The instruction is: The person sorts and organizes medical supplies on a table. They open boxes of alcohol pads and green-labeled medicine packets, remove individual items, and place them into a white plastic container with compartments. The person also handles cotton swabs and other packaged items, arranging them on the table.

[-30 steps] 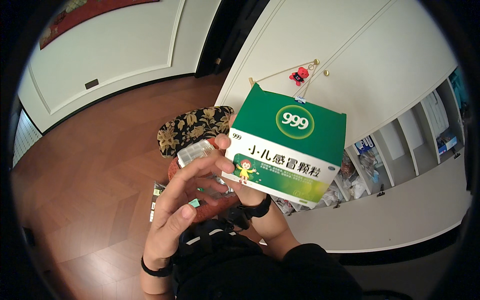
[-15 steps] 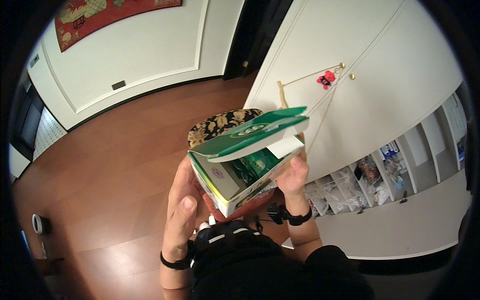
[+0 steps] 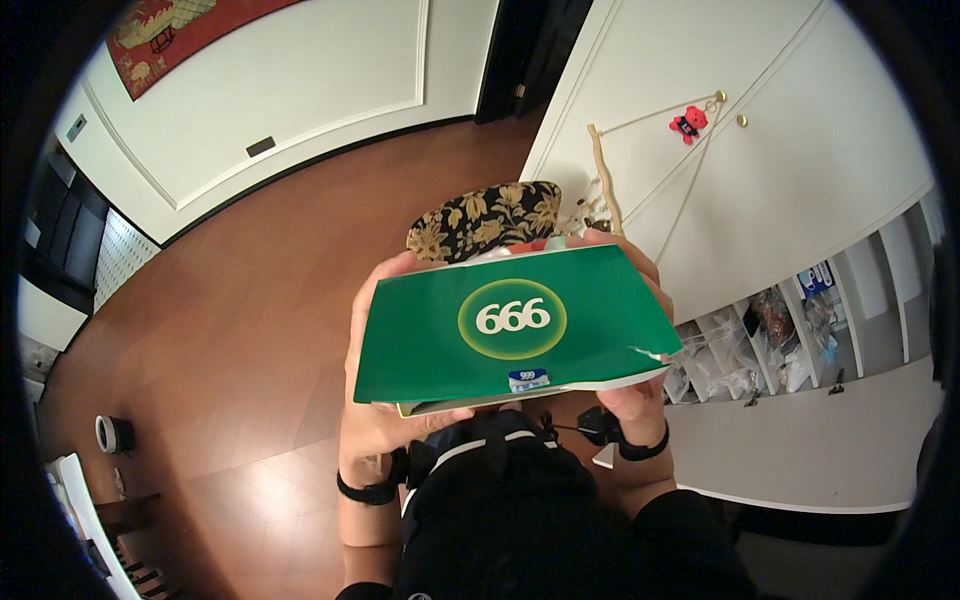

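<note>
Both hands are gripping a green box (image 3: 510, 325) up at chest height, its big flat face turned toward the person's eyes, probably so it's easy to look over. Left hand (image 3: 385, 400) is wrapping the left edge, thumb underneath; right hand (image 3: 630, 390) is pinching the right side near a small tear. A floral cushion (image 3: 480, 220) is sitting behind on the wood floor (image 3: 250, 330), white cabinets (image 3: 780, 170) standing to the right.

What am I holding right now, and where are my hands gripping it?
A green carton, held between both hands by its two short ends: left hand on the left end, right hand on the right.
</note>
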{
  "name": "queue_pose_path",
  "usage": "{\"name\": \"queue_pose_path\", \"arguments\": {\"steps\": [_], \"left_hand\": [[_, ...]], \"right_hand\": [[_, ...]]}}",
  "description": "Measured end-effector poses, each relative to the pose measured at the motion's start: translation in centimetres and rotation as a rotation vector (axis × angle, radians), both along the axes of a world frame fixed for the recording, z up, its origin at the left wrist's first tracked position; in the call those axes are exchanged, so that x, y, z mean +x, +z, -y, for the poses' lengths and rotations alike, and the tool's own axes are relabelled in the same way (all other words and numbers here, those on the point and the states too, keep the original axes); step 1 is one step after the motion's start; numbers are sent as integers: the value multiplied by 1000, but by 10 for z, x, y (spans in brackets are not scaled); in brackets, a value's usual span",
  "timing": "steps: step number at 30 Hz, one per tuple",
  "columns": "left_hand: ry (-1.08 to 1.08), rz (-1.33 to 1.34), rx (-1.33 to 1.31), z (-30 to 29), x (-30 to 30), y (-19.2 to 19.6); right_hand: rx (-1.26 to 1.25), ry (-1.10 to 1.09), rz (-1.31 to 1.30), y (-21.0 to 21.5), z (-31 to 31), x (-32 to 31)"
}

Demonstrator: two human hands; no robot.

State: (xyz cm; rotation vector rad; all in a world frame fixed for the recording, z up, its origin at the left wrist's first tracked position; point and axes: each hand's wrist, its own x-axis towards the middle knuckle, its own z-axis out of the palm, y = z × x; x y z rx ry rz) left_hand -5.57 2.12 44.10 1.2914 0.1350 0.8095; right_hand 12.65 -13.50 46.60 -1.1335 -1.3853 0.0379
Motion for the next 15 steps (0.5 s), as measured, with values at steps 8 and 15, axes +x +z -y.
{"name": "queue_pose_path", "arguments": {"steps": [8, 15], "left_hand": [[-22, 68, -56, 23, 23, -2], [-240, 130, -95, 52, 60, -12]], "right_hand": [[-65, -151, 125, 35, 37, 25], [-37, -291, 294, 55, 68, 49]]}}
